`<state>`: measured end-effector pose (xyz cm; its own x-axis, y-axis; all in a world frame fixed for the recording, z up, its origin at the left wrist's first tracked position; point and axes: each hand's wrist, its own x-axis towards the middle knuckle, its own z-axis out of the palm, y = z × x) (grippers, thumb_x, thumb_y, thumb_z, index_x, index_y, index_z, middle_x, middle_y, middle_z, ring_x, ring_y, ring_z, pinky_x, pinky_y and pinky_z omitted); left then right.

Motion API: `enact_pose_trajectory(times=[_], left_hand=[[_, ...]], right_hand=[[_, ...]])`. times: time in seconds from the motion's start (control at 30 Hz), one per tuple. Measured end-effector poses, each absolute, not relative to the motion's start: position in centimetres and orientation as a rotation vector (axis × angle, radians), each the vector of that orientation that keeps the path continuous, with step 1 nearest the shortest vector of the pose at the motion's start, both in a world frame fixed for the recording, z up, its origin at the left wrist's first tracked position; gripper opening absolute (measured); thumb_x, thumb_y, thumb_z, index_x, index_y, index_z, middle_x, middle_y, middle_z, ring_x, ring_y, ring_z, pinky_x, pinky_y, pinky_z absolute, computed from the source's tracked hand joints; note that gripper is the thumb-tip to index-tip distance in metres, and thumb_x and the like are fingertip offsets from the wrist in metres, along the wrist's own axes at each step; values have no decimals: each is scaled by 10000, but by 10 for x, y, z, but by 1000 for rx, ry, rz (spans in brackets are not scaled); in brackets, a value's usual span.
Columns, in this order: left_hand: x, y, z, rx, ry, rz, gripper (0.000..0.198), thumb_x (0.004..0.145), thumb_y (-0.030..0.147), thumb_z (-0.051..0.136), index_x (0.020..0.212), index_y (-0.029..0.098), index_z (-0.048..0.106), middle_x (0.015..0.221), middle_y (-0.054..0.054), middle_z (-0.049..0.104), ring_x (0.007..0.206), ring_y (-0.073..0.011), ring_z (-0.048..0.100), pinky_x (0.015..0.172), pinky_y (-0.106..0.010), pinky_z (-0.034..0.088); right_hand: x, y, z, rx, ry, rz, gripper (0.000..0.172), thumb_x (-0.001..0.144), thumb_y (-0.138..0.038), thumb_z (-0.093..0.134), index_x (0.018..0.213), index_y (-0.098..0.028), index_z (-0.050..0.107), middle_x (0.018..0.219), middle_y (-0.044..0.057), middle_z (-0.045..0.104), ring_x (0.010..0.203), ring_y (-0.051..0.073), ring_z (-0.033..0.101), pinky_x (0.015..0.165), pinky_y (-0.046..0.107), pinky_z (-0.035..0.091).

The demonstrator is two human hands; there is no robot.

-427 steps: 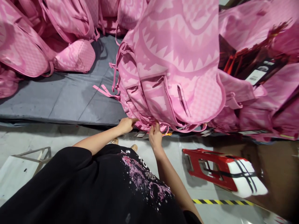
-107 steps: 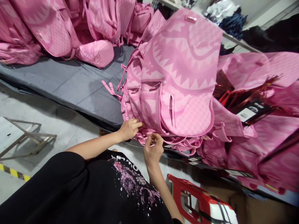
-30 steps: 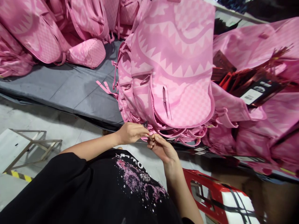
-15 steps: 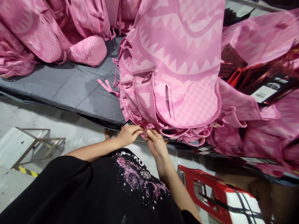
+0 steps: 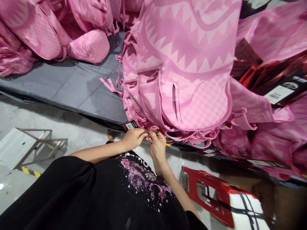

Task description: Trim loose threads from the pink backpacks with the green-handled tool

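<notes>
A pink backpack (image 5: 194,70) with a shark-teeth print and a checkered patch lies on top of other pink bags at the table's edge. At its near end, my left hand (image 5: 133,138) is closed in a pinch. My right hand (image 5: 157,145) pinches right beside it, fingertips almost meeting the left ones against the pink fabric. Whatever is between the fingers is too small and covered to make out. A black hang tag (image 5: 130,125) with a white label sticks out just behind my left hand.
More pink backpacks (image 5: 91,48) lie at the back left on the grey-covered table (image 5: 79,86). Black tags with barcode labels (image 5: 278,95) pile up at the right. On the floor stand a metal-framed stool (image 5: 35,143) and a red stool (image 5: 203,185) with a strapped white pad.
My view has shifted slightly. My right hand has turned a little, its fingers curling in more closely, and more of the black hang tag shows beside my left hand.
</notes>
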<state>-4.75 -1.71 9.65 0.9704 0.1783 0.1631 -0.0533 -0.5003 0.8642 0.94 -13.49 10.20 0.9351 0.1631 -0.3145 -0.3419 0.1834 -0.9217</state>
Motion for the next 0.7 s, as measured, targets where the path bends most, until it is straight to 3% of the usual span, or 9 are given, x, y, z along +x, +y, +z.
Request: enact_pose_trajectory(times=[0.23,0.4,0.53,0.7], left_hand=[[-44,-17,105,2027,160,186,143,952,175,547,935,148,686,819,-31,735,739,-141,682,714,-231,491],[-40,-16,113,2052,219,126,40,890,157,609,856,153,629,710,5,679,614,-123,608,615,-221,435],[-38,-13,118,2120,257,108,17,854,155,614,871,156,617,715,-9,675,636,-153,617,610,-248,407],[-37,-11,119,2182,222,99,126,862,138,574,931,169,675,839,-45,734,778,-191,678,696,-272,442]], right_hand=[[11,-134,103,-1356,110,333,319,629,-402,830,782,-170,673,715,-25,623,603,92,468,577,235,366],[10,-131,105,-1363,63,295,296,625,-392,822,764,-176,676,764,0,660,714,136,552,718,295,477],[9,-129,106,-1378,35,264,272,644,-383,816,760,-180,676,767,4,662,742,145,565,748,304,491],[7,-128,107,-1391,21,254,262,666,-379,804,788,-185,678,787,10,668,739,147,569,751,310,488]])
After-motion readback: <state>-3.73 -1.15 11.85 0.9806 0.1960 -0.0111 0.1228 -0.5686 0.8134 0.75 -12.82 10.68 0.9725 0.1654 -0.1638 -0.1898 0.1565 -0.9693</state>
